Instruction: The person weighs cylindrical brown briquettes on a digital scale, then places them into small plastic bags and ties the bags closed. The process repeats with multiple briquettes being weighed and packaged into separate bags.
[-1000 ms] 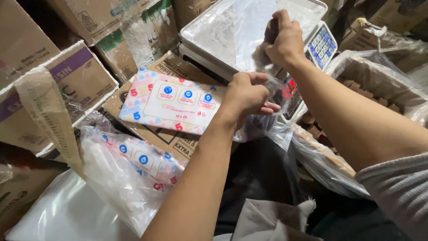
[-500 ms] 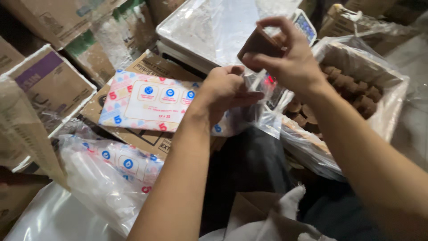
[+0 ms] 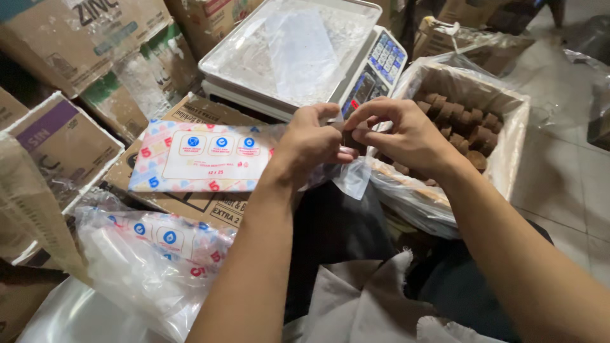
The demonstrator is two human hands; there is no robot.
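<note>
Cardboard boxes are crowding a tiled floor around a scale [image 3: 298, 54] draped in clear film. The left hand [image 3: 311, 143] is pinching the mouth of a printed bag [image 3: 203, 159], lying flat on a box, while the right hand [image 3: 406, 136] is closing its fingertips on a brown block [image 3: 353, 141] at that mouth. Bagging seems underway; easing the block inside calls for holding the mouth apart. A lined carton [image 3: 508, 136] of brown blocks is sitting right; a bundle of bags [image 3: 152, 254] is lying lower left.
</note>
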